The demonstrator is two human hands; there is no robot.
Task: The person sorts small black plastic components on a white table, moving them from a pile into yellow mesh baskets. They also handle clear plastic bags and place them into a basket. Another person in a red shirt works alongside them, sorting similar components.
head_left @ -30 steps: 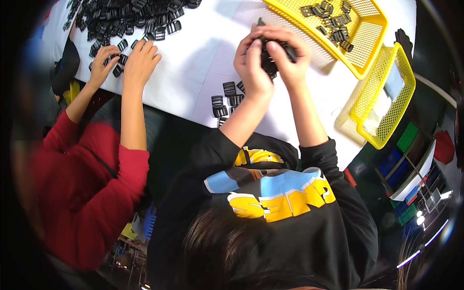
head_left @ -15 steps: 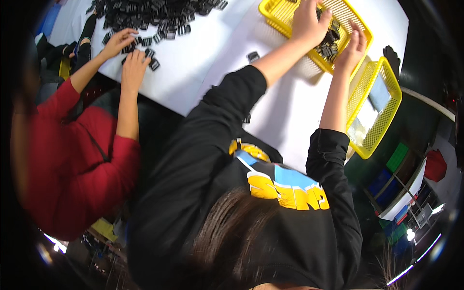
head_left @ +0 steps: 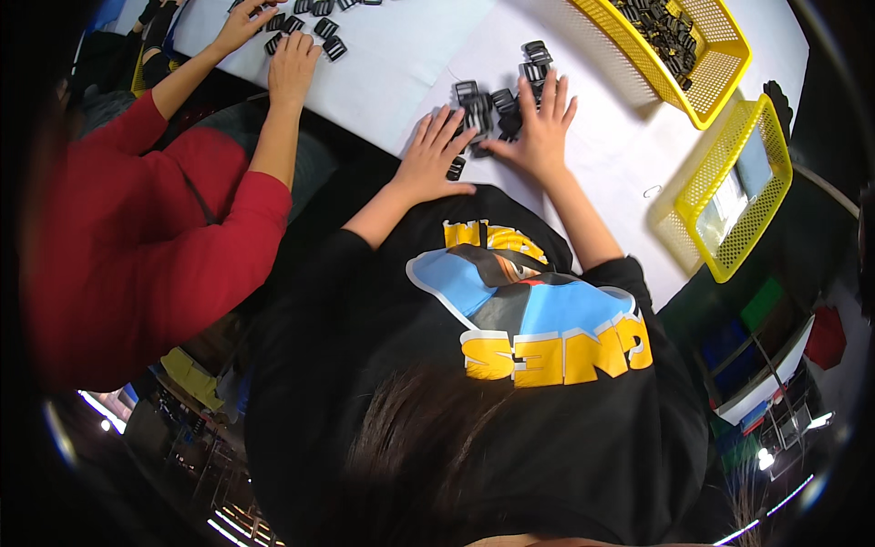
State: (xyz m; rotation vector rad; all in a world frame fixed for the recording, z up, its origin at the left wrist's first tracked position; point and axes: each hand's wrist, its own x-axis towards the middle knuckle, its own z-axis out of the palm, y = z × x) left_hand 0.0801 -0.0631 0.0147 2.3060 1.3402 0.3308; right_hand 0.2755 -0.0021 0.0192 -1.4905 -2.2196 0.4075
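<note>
A small cluster of black plastic strap buckles (head_left: 478,109) lies on the white-covered table, close in front of me. Along the left side of this cluster rests my left hand (head_left: 432,159), palm down with its fingers spread; one buckle (head_left: 455,170) pokes out beside it. My right hand (head_left: 540,135) lies over the right side, fingers stretched and apart, the thumb reaching toward the left hand. Some buckles are partly covered by the fingers. Neither hand grips anything.
A yellow basket (head_left: 638,62) of buckles stands at the far right. Nearer, another yellow basket (head_left: 693,214) holds flat packets. To the left, a person in a red sleeve (head_left: 228,219) handles more buckles (head_left: 325,29) on the table (head_left: 383,68). A dark glove (head_left: 777,108) lies beyond the baskets.
Both hands have left the far yellow basket and come back toward me, down onto the table. A cluster of buckles now lies there, where one or two loose buckles were before.
</note>
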